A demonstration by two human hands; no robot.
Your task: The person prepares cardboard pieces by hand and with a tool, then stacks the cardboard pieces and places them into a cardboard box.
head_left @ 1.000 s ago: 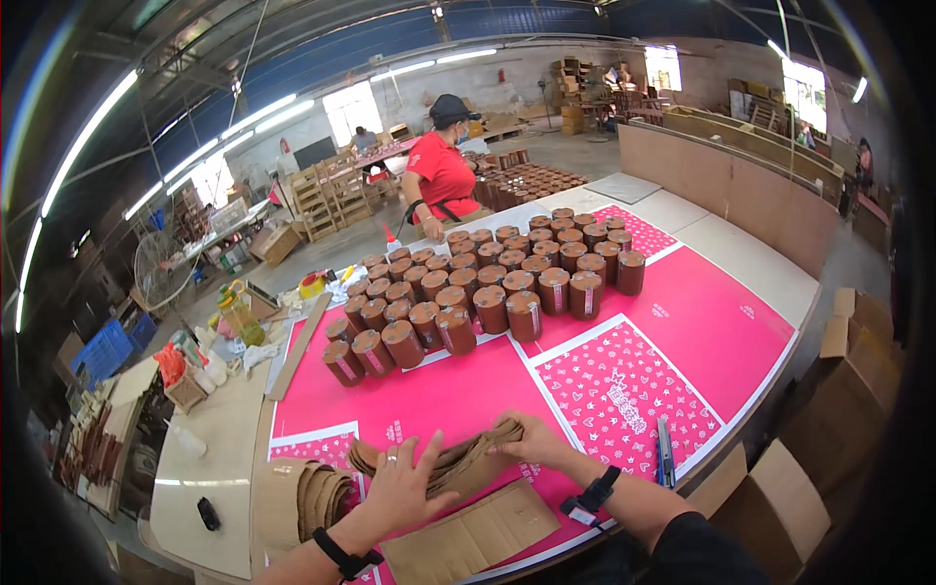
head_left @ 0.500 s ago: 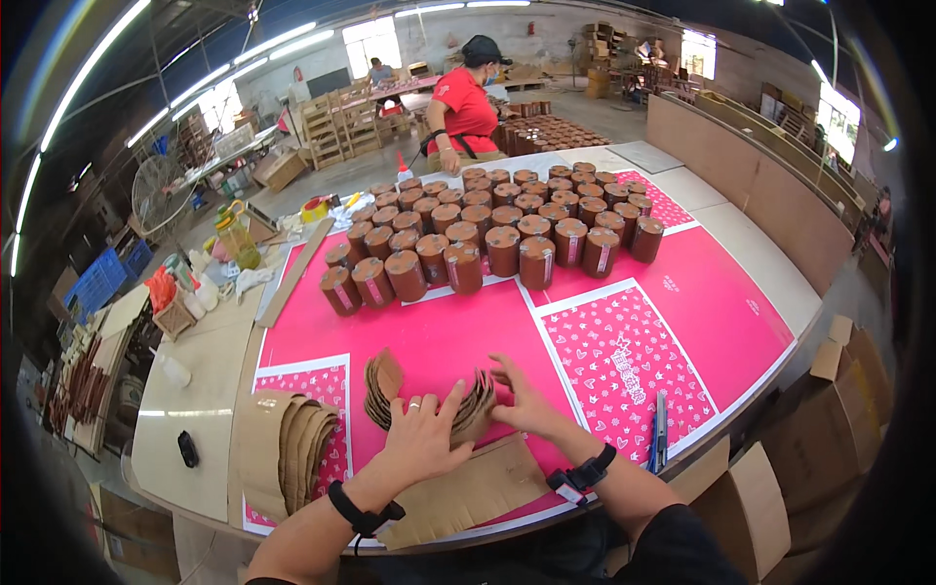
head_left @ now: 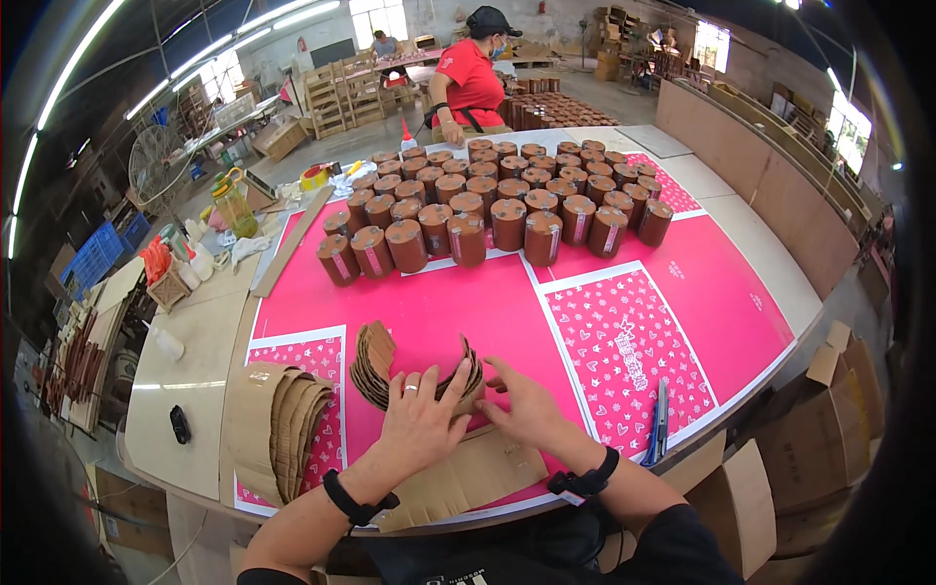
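One curled stack of brown cardboard strips (head_left: 370,369) lies near centre, bent deeper than a second ago; its curving seems further along. The bare left hand (head_left: 419,414) spreads over it, grip unclear; the bare right hand (head_left: 531,414) has fingers parted.

Under my left hand (head_left: 421,417): curled strips (head_left: 372,366), matt brown cardboard, edges rough and layered. Nearer me, at 6 o'clock, a flat piece (head_left: 473,480), same dull board, creased. At 8 o'clock, a curved stack (head_left: 276,429), cardboard too, faintly smooth on its outer face. Pink sheets (head_left: 439,307) look like smooth printed paper. Cylinders (head_left: 466,241) at 12: brown, low sheen. Tabletop (head_left: 190,375) at 9, smooth, glossy enough to mirror a light. Clear plastic jug (head_left: 234,212), 10 o'clock.
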